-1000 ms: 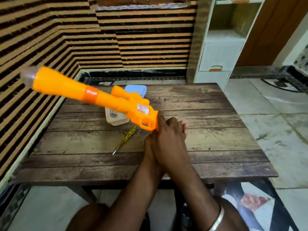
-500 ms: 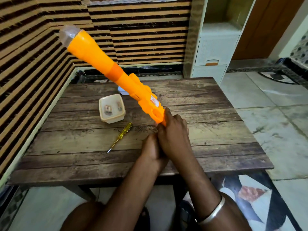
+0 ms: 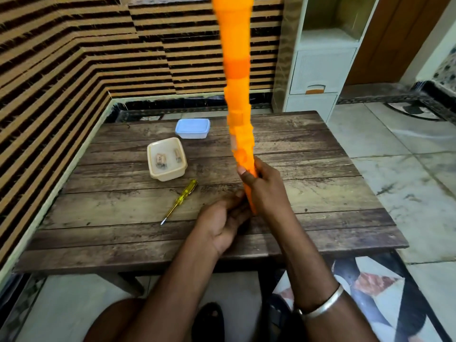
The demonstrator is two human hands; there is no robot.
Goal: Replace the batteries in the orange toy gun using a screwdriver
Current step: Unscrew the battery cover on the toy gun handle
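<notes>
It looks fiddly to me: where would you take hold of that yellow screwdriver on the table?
The screwdriver lies flat on the table, thin tip toward the person, so probably grip its thicker yellow handle from above, fingers across it; the beige tub sits close past the handle's end.

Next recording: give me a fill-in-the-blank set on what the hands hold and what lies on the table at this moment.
1. The right hand grips the orange toy gun, whose barrel points ____.
2. The yellow-handled screwdriver lies on the ____, touched by neither hand.
3. The open cream container holds loose ____.
4. The lidded container behind it is ____ in colour.
Missing words: up; table; batteries; blue.
</notes>
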